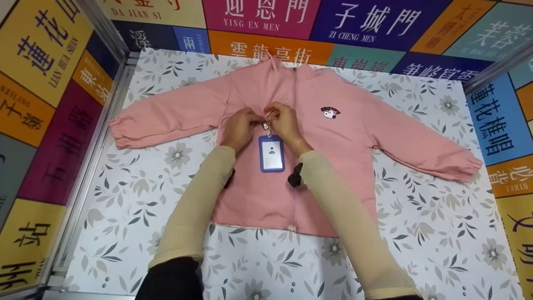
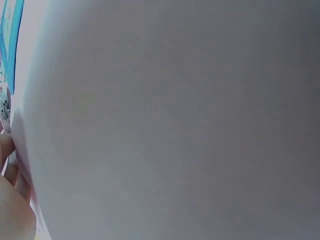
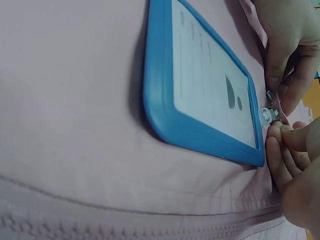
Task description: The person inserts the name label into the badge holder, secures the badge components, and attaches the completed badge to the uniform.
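A pink zip-up jacket [image 1: 333, 166] lies spread face up. On its front rests a blue-framed badge holder [image 1: 271, 155] with a white card, its metal clip [image 1: 265, 124] at the top. My left hand [image 1: 240, 128] pinches the clip with thumb and fingertips. Close beside it, my right hand [image 1: 285, 123] pinches a fold of the jacket's fabric. In the right wrist view, the clip [image 3: 274, 114] sits between both sets of fingertips, which partly hide it. The left wrist view is mostly blurred fabric, with the fingers [image 2: 12, 170] at its left edge.
The jacket lies on a white leaf-patterned tabletop [image 1: 137, 225], sleeves stretched out to both sides. Colourful panels [image 1: 258, 16] with lettering stand behind and beside the table. A zipper [image 1: 294, 89] runs down the jacket, and a small cartoon patch [image 1: 330, 112] sits on its chest.
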The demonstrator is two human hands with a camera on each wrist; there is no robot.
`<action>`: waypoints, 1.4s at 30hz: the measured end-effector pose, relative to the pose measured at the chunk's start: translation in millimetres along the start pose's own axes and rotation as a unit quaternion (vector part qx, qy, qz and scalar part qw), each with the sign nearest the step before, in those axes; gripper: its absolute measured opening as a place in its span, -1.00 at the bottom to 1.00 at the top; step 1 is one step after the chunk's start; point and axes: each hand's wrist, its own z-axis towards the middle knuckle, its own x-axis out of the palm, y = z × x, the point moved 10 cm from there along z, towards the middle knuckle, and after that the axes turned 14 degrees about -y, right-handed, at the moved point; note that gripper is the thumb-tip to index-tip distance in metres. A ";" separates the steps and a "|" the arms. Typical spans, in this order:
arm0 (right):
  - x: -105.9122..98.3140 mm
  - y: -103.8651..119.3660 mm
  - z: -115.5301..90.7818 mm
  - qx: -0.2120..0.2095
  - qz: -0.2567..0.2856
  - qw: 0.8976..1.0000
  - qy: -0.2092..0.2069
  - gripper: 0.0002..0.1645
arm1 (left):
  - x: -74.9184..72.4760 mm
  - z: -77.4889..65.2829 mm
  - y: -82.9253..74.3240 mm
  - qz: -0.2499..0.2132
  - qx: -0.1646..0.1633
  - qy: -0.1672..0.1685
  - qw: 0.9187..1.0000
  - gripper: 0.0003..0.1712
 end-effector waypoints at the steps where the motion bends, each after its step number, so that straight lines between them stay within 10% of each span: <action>1: -0.3 -0.1 0.1 0.000 -0.002 1.000 0.000 -0.61 | 0.3 0.2 -0.4 -0.004 0.002 0.000 1.000 -0.60; 21: 4.0 -25.6 -1.9 0.183 0.099 0.978 0.024 -0.69 | 3.1 2.7 -1.5 -0.031 0.004 0.012 0.999 -0.72; 42: 1.9 -21.4 -2.8 0.136 0.042 0.990 -0.008 -0.76 | -6.8 7.9 10.4 0.018 -0.091 -0.039 0.995 -0.83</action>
